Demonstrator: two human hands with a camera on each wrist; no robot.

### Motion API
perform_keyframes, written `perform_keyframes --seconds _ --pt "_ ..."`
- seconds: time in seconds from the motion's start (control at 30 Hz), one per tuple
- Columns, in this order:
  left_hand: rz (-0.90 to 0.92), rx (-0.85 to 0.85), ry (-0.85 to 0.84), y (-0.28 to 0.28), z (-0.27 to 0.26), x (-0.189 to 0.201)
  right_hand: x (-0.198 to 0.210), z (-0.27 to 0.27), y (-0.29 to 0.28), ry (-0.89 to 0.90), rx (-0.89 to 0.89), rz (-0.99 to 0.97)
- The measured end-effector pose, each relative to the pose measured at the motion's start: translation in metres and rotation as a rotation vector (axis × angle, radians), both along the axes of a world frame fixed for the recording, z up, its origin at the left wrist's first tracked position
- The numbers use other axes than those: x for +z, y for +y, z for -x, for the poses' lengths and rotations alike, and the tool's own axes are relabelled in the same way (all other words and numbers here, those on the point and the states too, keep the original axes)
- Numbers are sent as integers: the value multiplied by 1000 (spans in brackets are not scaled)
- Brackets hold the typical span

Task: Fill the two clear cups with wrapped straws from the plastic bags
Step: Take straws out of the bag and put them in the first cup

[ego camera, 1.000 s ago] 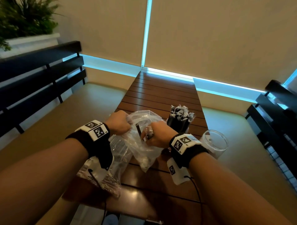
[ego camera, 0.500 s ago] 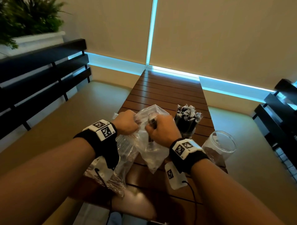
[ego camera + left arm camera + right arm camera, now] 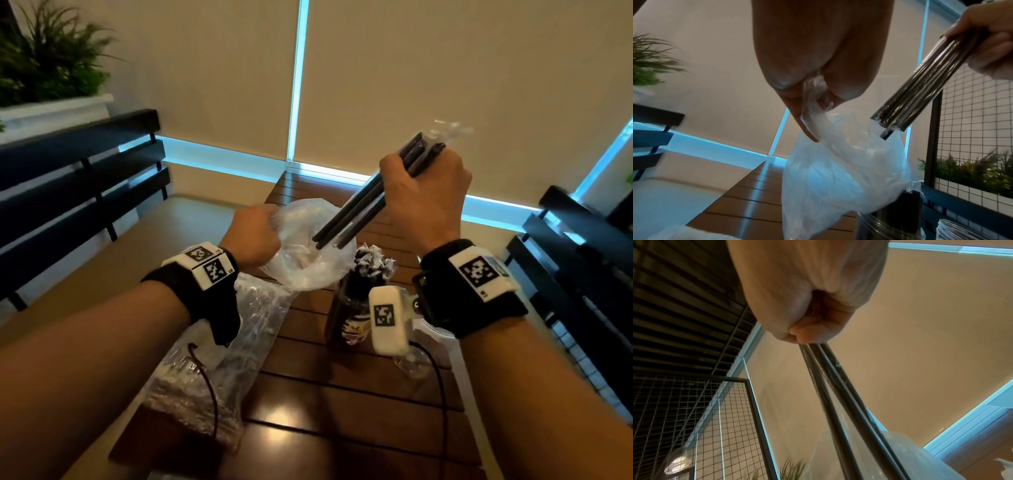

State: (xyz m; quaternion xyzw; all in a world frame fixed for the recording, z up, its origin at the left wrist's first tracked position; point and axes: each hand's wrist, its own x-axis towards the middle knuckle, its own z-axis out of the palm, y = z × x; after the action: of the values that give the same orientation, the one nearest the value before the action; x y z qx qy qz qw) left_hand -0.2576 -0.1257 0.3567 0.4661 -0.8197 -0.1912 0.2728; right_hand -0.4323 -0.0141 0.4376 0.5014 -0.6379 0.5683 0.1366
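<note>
The right hand point(image 3: 807, 305) fills the top of the right wrist view, its fingers point(image 3: 818, 327) curled tight around a bundle of black wrapped straws point(image 3: 840, 395). At least 3 straws show, running down and to the right from the fist and spreading slightly; clear wrapping glints along them. Their lower ends pass out of the picture beside a clear plastic bag point(image 3: 910, 456) at the bottom right. To the left stands a black wire grid panel point(image 3: 694, 418), with a few green leaves point(image 3: 791, 469) below it.
</note>
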Motion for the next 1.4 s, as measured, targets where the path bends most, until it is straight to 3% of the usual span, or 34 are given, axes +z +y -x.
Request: perform_keyframes --seconds 0.2,0.37,0.57,0.73,0.83,0.93,1.03,1.13,1.2,1.3,1.4 --pt "39 5 39 -6 16 -3 -4 10 6 -79 -31 27" --pt "88 26 71 -32 33 -28 -16 19 4 -129 -88 25" --pt "63 -28 -94 -65 60 -91 -37 27 -5 -142 -137 -27" --pt "87 62 -255 -77 83 -123 -53 33 -13 -108 -118 -52" --pt "10 117 -250 -81 91 -135 -58 36 -16 -130 -100 -76" --pt "-250 65 -245 -87 96 -137 -63 39 -19 -178 -76 -90" --pt "-487 -65 -214 -92 97 -114 -67 41 -21 -218 -83 -99" --pt "-510 -188 242 -88 86 -68 -63 38 -20 -233 -69 -125" --pt "-531 -361 422 -78 74 -33 -58 36 -19 -242 -46 -144" --pt "-481 -693 186 -46 64 9 -52 29 -22 -256 -39 -145" --pt "-233 -697 53 -16 72 19 -51 15 -27 -339 12 -103"
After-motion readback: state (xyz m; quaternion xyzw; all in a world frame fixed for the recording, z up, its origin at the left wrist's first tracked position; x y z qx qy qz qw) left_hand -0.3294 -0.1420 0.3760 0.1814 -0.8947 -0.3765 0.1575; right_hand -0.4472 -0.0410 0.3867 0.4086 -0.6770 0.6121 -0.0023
